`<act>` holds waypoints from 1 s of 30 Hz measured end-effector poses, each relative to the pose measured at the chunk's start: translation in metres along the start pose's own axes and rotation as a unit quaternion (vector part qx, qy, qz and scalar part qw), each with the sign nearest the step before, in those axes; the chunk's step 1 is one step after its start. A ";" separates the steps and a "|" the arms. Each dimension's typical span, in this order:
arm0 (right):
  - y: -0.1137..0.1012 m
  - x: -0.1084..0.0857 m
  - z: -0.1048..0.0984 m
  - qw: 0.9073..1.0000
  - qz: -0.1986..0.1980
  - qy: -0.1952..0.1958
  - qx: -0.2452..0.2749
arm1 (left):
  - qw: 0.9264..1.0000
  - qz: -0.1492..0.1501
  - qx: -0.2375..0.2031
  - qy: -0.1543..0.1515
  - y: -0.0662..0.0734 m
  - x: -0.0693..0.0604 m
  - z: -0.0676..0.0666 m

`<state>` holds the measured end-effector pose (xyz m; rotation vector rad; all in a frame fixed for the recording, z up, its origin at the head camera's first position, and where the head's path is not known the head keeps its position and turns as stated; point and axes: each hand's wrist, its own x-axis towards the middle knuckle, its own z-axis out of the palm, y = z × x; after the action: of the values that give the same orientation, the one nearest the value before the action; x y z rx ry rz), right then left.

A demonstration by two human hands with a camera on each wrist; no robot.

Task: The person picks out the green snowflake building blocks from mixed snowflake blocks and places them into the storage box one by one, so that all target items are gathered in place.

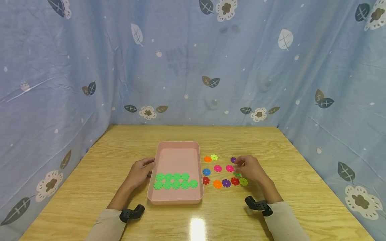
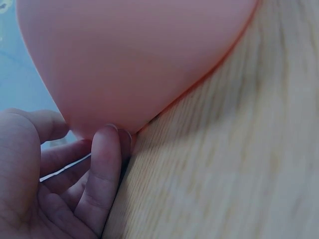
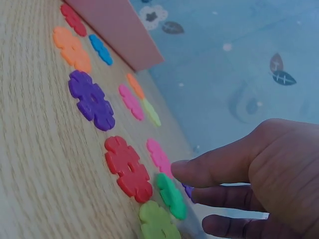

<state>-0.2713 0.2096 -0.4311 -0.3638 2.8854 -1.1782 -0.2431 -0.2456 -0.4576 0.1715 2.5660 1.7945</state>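
A pink tray (image 1: 178, 152) lies on the table with several bright green flower-shaped plastic discs (image 1: 176, 185) in two rows at its near end. My left hand (image 1: 140, 173) holds the tray's left side; in the left wrist view its curled fingers (image 2: 102, 164) meet the outer wall and rim. To the right of the tray my right hand (image 1: 249, 169) hovers over loose discs, thumb and fingers apart with nothing between them. Close to its thumb are a green disc (image 3: 171, 195) and a pink disc (image 3: 158, 157). A purple disc (image 1: 233, 160) sits by the fingertips, partly covered.
Several other flower discs lie flat between tray and right hand, among them a blue disc (image 1: 206, 172), an orange disc (image 1: 217, 184), a red disc (image 1: 235, 181) and a yellow-green disc (image 1: 243, 181). A blue patterned curtain (image 1: 187, 67) encloses the wooden table (image 1: 241, 214).
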 end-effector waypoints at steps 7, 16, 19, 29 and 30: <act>0.004 -0.002 -0.002 1.000 0.013 -0.010 -0.005 | 1.000 -0.002 0.003 -0.001 -0.001 0.000 0.000; 0.006 -0.002 -0.001 1.000 0.019 -0.016 -0.012 | 1.000 0.000 0.000 -0.001 -0.001 0.001 0.000; 0.007 -0.003 -0.001 1.000 0.015 -0.015 -0.015 | 1.000 0.001 0.003 0.001 -0.002 0.001 0.000; 0.011 -0.002 0.001 1.000 0.006 -0.019 -0.018 | 1.000 -0.004 0.006 0.004 -0.002 0.001 0.001; 0.011 -0.002 0.001 1.000 0.005 -0.019 -0.015 | 1.000 -0.004 0.007 0.003 -0.002 0.001 0.000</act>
<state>-0.2721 0.2173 -0.4396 -0.3662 2.8721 -1.1152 -0.2440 -0.2461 -0.4599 0.1550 2.5809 1.7774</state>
